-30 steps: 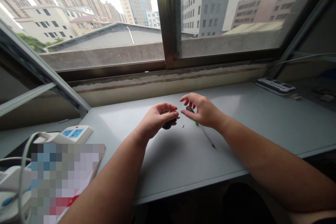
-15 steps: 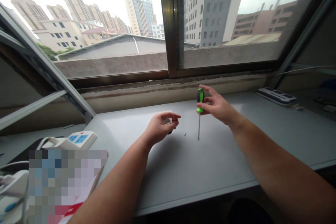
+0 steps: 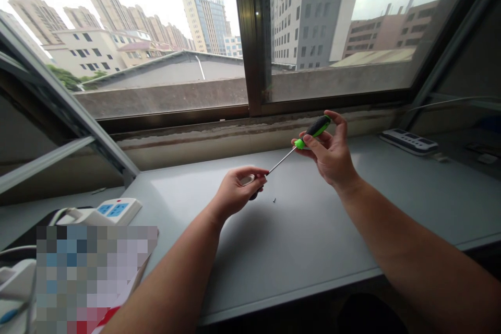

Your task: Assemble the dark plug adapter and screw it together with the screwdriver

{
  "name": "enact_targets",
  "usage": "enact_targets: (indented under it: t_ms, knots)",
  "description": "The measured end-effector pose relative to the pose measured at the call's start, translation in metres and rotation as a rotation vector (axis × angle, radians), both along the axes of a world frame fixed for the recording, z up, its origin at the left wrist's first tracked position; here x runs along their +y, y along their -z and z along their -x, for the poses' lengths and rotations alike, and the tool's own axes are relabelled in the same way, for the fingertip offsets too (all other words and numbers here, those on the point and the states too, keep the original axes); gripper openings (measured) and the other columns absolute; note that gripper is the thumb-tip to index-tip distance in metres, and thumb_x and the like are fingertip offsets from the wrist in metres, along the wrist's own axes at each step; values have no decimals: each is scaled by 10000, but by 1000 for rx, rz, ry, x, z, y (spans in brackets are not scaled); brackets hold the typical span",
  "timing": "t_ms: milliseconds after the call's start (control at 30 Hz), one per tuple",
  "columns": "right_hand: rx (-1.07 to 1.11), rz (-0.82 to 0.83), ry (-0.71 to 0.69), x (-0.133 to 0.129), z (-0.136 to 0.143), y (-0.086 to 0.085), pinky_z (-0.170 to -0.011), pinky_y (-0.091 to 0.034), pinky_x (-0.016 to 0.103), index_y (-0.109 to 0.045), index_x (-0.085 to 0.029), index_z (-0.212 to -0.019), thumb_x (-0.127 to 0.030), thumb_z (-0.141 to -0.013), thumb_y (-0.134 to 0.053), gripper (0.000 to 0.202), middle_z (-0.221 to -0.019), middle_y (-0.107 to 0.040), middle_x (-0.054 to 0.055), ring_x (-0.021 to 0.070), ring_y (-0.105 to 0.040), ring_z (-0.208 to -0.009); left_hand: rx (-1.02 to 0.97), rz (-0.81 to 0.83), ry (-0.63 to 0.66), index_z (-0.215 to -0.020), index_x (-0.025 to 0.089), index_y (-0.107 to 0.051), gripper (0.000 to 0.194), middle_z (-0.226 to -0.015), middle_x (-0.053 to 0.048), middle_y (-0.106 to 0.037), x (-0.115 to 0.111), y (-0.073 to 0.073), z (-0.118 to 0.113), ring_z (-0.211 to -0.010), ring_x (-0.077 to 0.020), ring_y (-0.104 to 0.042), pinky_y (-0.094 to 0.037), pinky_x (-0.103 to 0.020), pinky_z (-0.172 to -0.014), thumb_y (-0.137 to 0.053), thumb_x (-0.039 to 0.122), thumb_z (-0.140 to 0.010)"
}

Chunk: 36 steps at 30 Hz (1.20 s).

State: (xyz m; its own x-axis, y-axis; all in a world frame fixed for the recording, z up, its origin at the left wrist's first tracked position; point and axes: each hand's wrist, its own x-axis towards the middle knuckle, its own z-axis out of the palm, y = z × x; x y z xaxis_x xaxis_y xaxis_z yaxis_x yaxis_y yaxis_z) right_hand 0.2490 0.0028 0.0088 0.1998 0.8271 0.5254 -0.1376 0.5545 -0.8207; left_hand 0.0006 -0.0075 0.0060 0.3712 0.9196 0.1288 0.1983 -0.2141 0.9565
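My right hand [image 3: 331,151] is closed on the green and black handle of a screwdriver [image 3: 316,129], its fingers around the lower handle. The shaft slants down to the left, and its tip meets the fingertips of my left hand [image 3: 239,190]. Curled in that left hand is a small object with a whitish oval face [image 3: 247,180] and a dark part below; the fingers cover most of it, so I cannot tell its kind. A tiny screw [image 3: 274,200] lies on the grey table [image 3: 305,250] just right of my left hand.
A white power strip [image 3: 119,210] with blue sockets sits at the left, beside a blurred-out flat item [image 3: 97,276]. Another power strip [image 3: 409,142] lies at the back right. Metal shelf posts [image 3: 113,151] and a window frame [image 3: 250,62] bound the table's far side.
The screwdriver has turned from upright, tip down, to a slant, with its tip now at my left fingertips. My right hand has rotated with it; my left hand stays nearly in place.
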Motion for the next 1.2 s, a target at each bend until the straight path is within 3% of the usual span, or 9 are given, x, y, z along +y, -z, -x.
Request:
enact_targets:
  t_ms: [333, 667, 900, 1033, 1200]
  knots:
    - [33, 3, 1, -5, 5, -4, -872, -682, 470, -268, -452, -1377, -421, -859, -765, 719, -1093, -675, -22, 200, -772, -959, -120, 85, -32, -1052, 156, -795, 414, -853, -83, -751, -5, -6, -2, -735, -181, -716, -515, -257, -595, -867, 434, -754]
    - [106, -6, -8, -6, 13, 1, -904, -666, 453, -290, -450, -1271, -418, -831, -787, 665, -1078, -681, -73, 180, -777, -988, -301, 75, -197, -1030, 168, -770, 411, -824, -47, -731, -2, -5, -4, -703, -173, -727, -491, -224, -558, -893, 415, -725]
    - [55, -18, 40, -7, 13, 0, -881, -676, 453, -286, -450, -1285, -447, -846, -774, 656, -1064, -678, -65, 179, -775, -966, -241, 11, -220, -982, 149, -760, 389, -815, -61, -725, -5, -6, -6, -712, -186, -725, -489, -230, -537, -880, 425, -735]
    - [37, -53, 55, -8, 9, -3, -864, -683, 451, -281, -451, -1298, -435, -850, -772, 665, -1071, -681, -55, 185, -773, -964, -175, -11, -159, -1118, 164, -704, 458, -927, -62, -687, -3, -5, -3, -745, -164, -702, -509, -238, -584, -849, 410, -760]
    - [44, -93, 110, -6, -1, -7, -822, -689, 450, -274, -468, -1329, -389, -895, -712, 622, -1096, -670, -43, 184, -770, -925, 46, -160, -64, -1304, 227, -547, 622, -1043, -31, -584, 0, 2, 4, -884, -134, -633, -508, -231, -729, -749, 157, -719]
